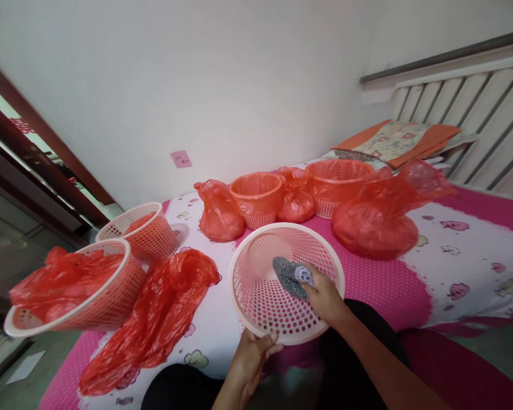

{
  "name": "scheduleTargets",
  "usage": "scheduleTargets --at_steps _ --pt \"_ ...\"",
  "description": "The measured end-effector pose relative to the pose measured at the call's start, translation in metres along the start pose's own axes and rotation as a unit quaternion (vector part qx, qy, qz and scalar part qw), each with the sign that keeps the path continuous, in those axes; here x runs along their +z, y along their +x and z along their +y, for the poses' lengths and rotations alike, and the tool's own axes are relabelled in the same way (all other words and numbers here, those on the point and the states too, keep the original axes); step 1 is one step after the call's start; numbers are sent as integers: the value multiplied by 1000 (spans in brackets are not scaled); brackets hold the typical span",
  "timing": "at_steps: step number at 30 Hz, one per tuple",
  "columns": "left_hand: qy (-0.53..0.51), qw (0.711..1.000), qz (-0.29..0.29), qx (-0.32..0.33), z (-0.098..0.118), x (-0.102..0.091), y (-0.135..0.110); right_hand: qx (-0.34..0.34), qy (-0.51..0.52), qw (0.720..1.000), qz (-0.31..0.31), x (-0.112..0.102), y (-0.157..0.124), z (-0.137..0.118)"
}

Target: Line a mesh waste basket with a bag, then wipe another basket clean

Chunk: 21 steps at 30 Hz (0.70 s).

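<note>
A pale pink perforated plastic basket (256,316) lies tilted toward me on the bed's near edge. My left hand (250,361) grips its near rim from below, fingers curled over the edge. My right hand (325,296) reaches inside the basket and is closed on a grey cloth (288,274), which presses against the basket's inner wall.
Red plastic bags (162,313) and several similar baskets (143,228) lie over the pink floral bedsheet (453,256). One basket at the far left (102,302) holds a red bag. Pillows (393,142) rest by the slatted headboard. A white wall is behind.
</note>
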<state>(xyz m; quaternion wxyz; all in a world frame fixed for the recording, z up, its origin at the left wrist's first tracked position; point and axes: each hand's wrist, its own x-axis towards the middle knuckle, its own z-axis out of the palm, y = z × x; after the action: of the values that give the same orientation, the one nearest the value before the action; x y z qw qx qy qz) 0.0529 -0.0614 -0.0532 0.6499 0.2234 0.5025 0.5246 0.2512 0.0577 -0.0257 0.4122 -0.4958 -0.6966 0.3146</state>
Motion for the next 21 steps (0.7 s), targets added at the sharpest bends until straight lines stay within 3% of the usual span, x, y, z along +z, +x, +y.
scheduleTargets --at_steps 5,8,11,17,21 --pt "-10 1000 18 -3 -1 1 -1 -57 -40 998 -5 25 21 -10" --pt "-25 999 22 -7 -1 2 -1 -56 -88 988 -113 43 22 -4" --pt "-38 999 26 -11 -4 0 0 -57 -168 960 -219 49 18 2" --pt "-61 998 30 -18 -15 -7 5 -54 -223 947 -223 40 26 -18" --pt "-57 998 24 -15 -17 -7 6 -95 -227 941 -233 52 38 -25"
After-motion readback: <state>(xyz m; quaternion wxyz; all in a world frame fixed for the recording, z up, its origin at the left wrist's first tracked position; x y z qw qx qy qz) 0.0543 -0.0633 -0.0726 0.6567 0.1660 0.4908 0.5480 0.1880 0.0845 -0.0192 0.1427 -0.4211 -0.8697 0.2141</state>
